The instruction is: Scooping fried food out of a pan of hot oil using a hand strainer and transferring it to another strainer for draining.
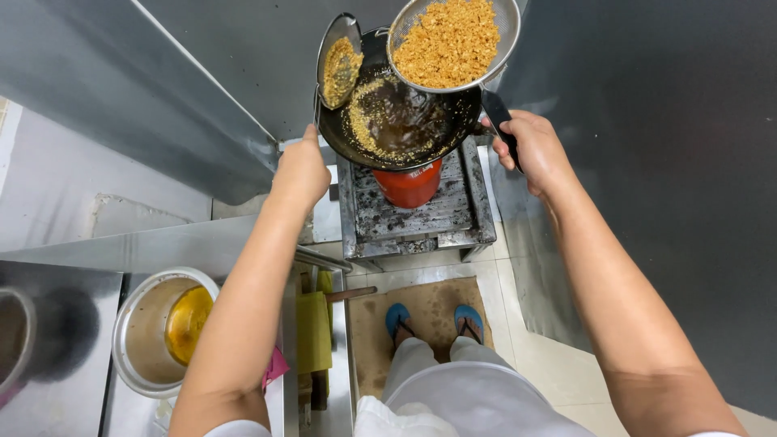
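Steel walls (202, 105) are hemming my hands in on both sides of the wok (401, 121). Open floor (429, 267) is lying below, toward my feet.

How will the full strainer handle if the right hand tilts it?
The strainer is heaped with loose golden crumbs, so it is probably front-heavy on its handle in the right hand. Tilting likely spills crumbs into the wok. Oil may drip.
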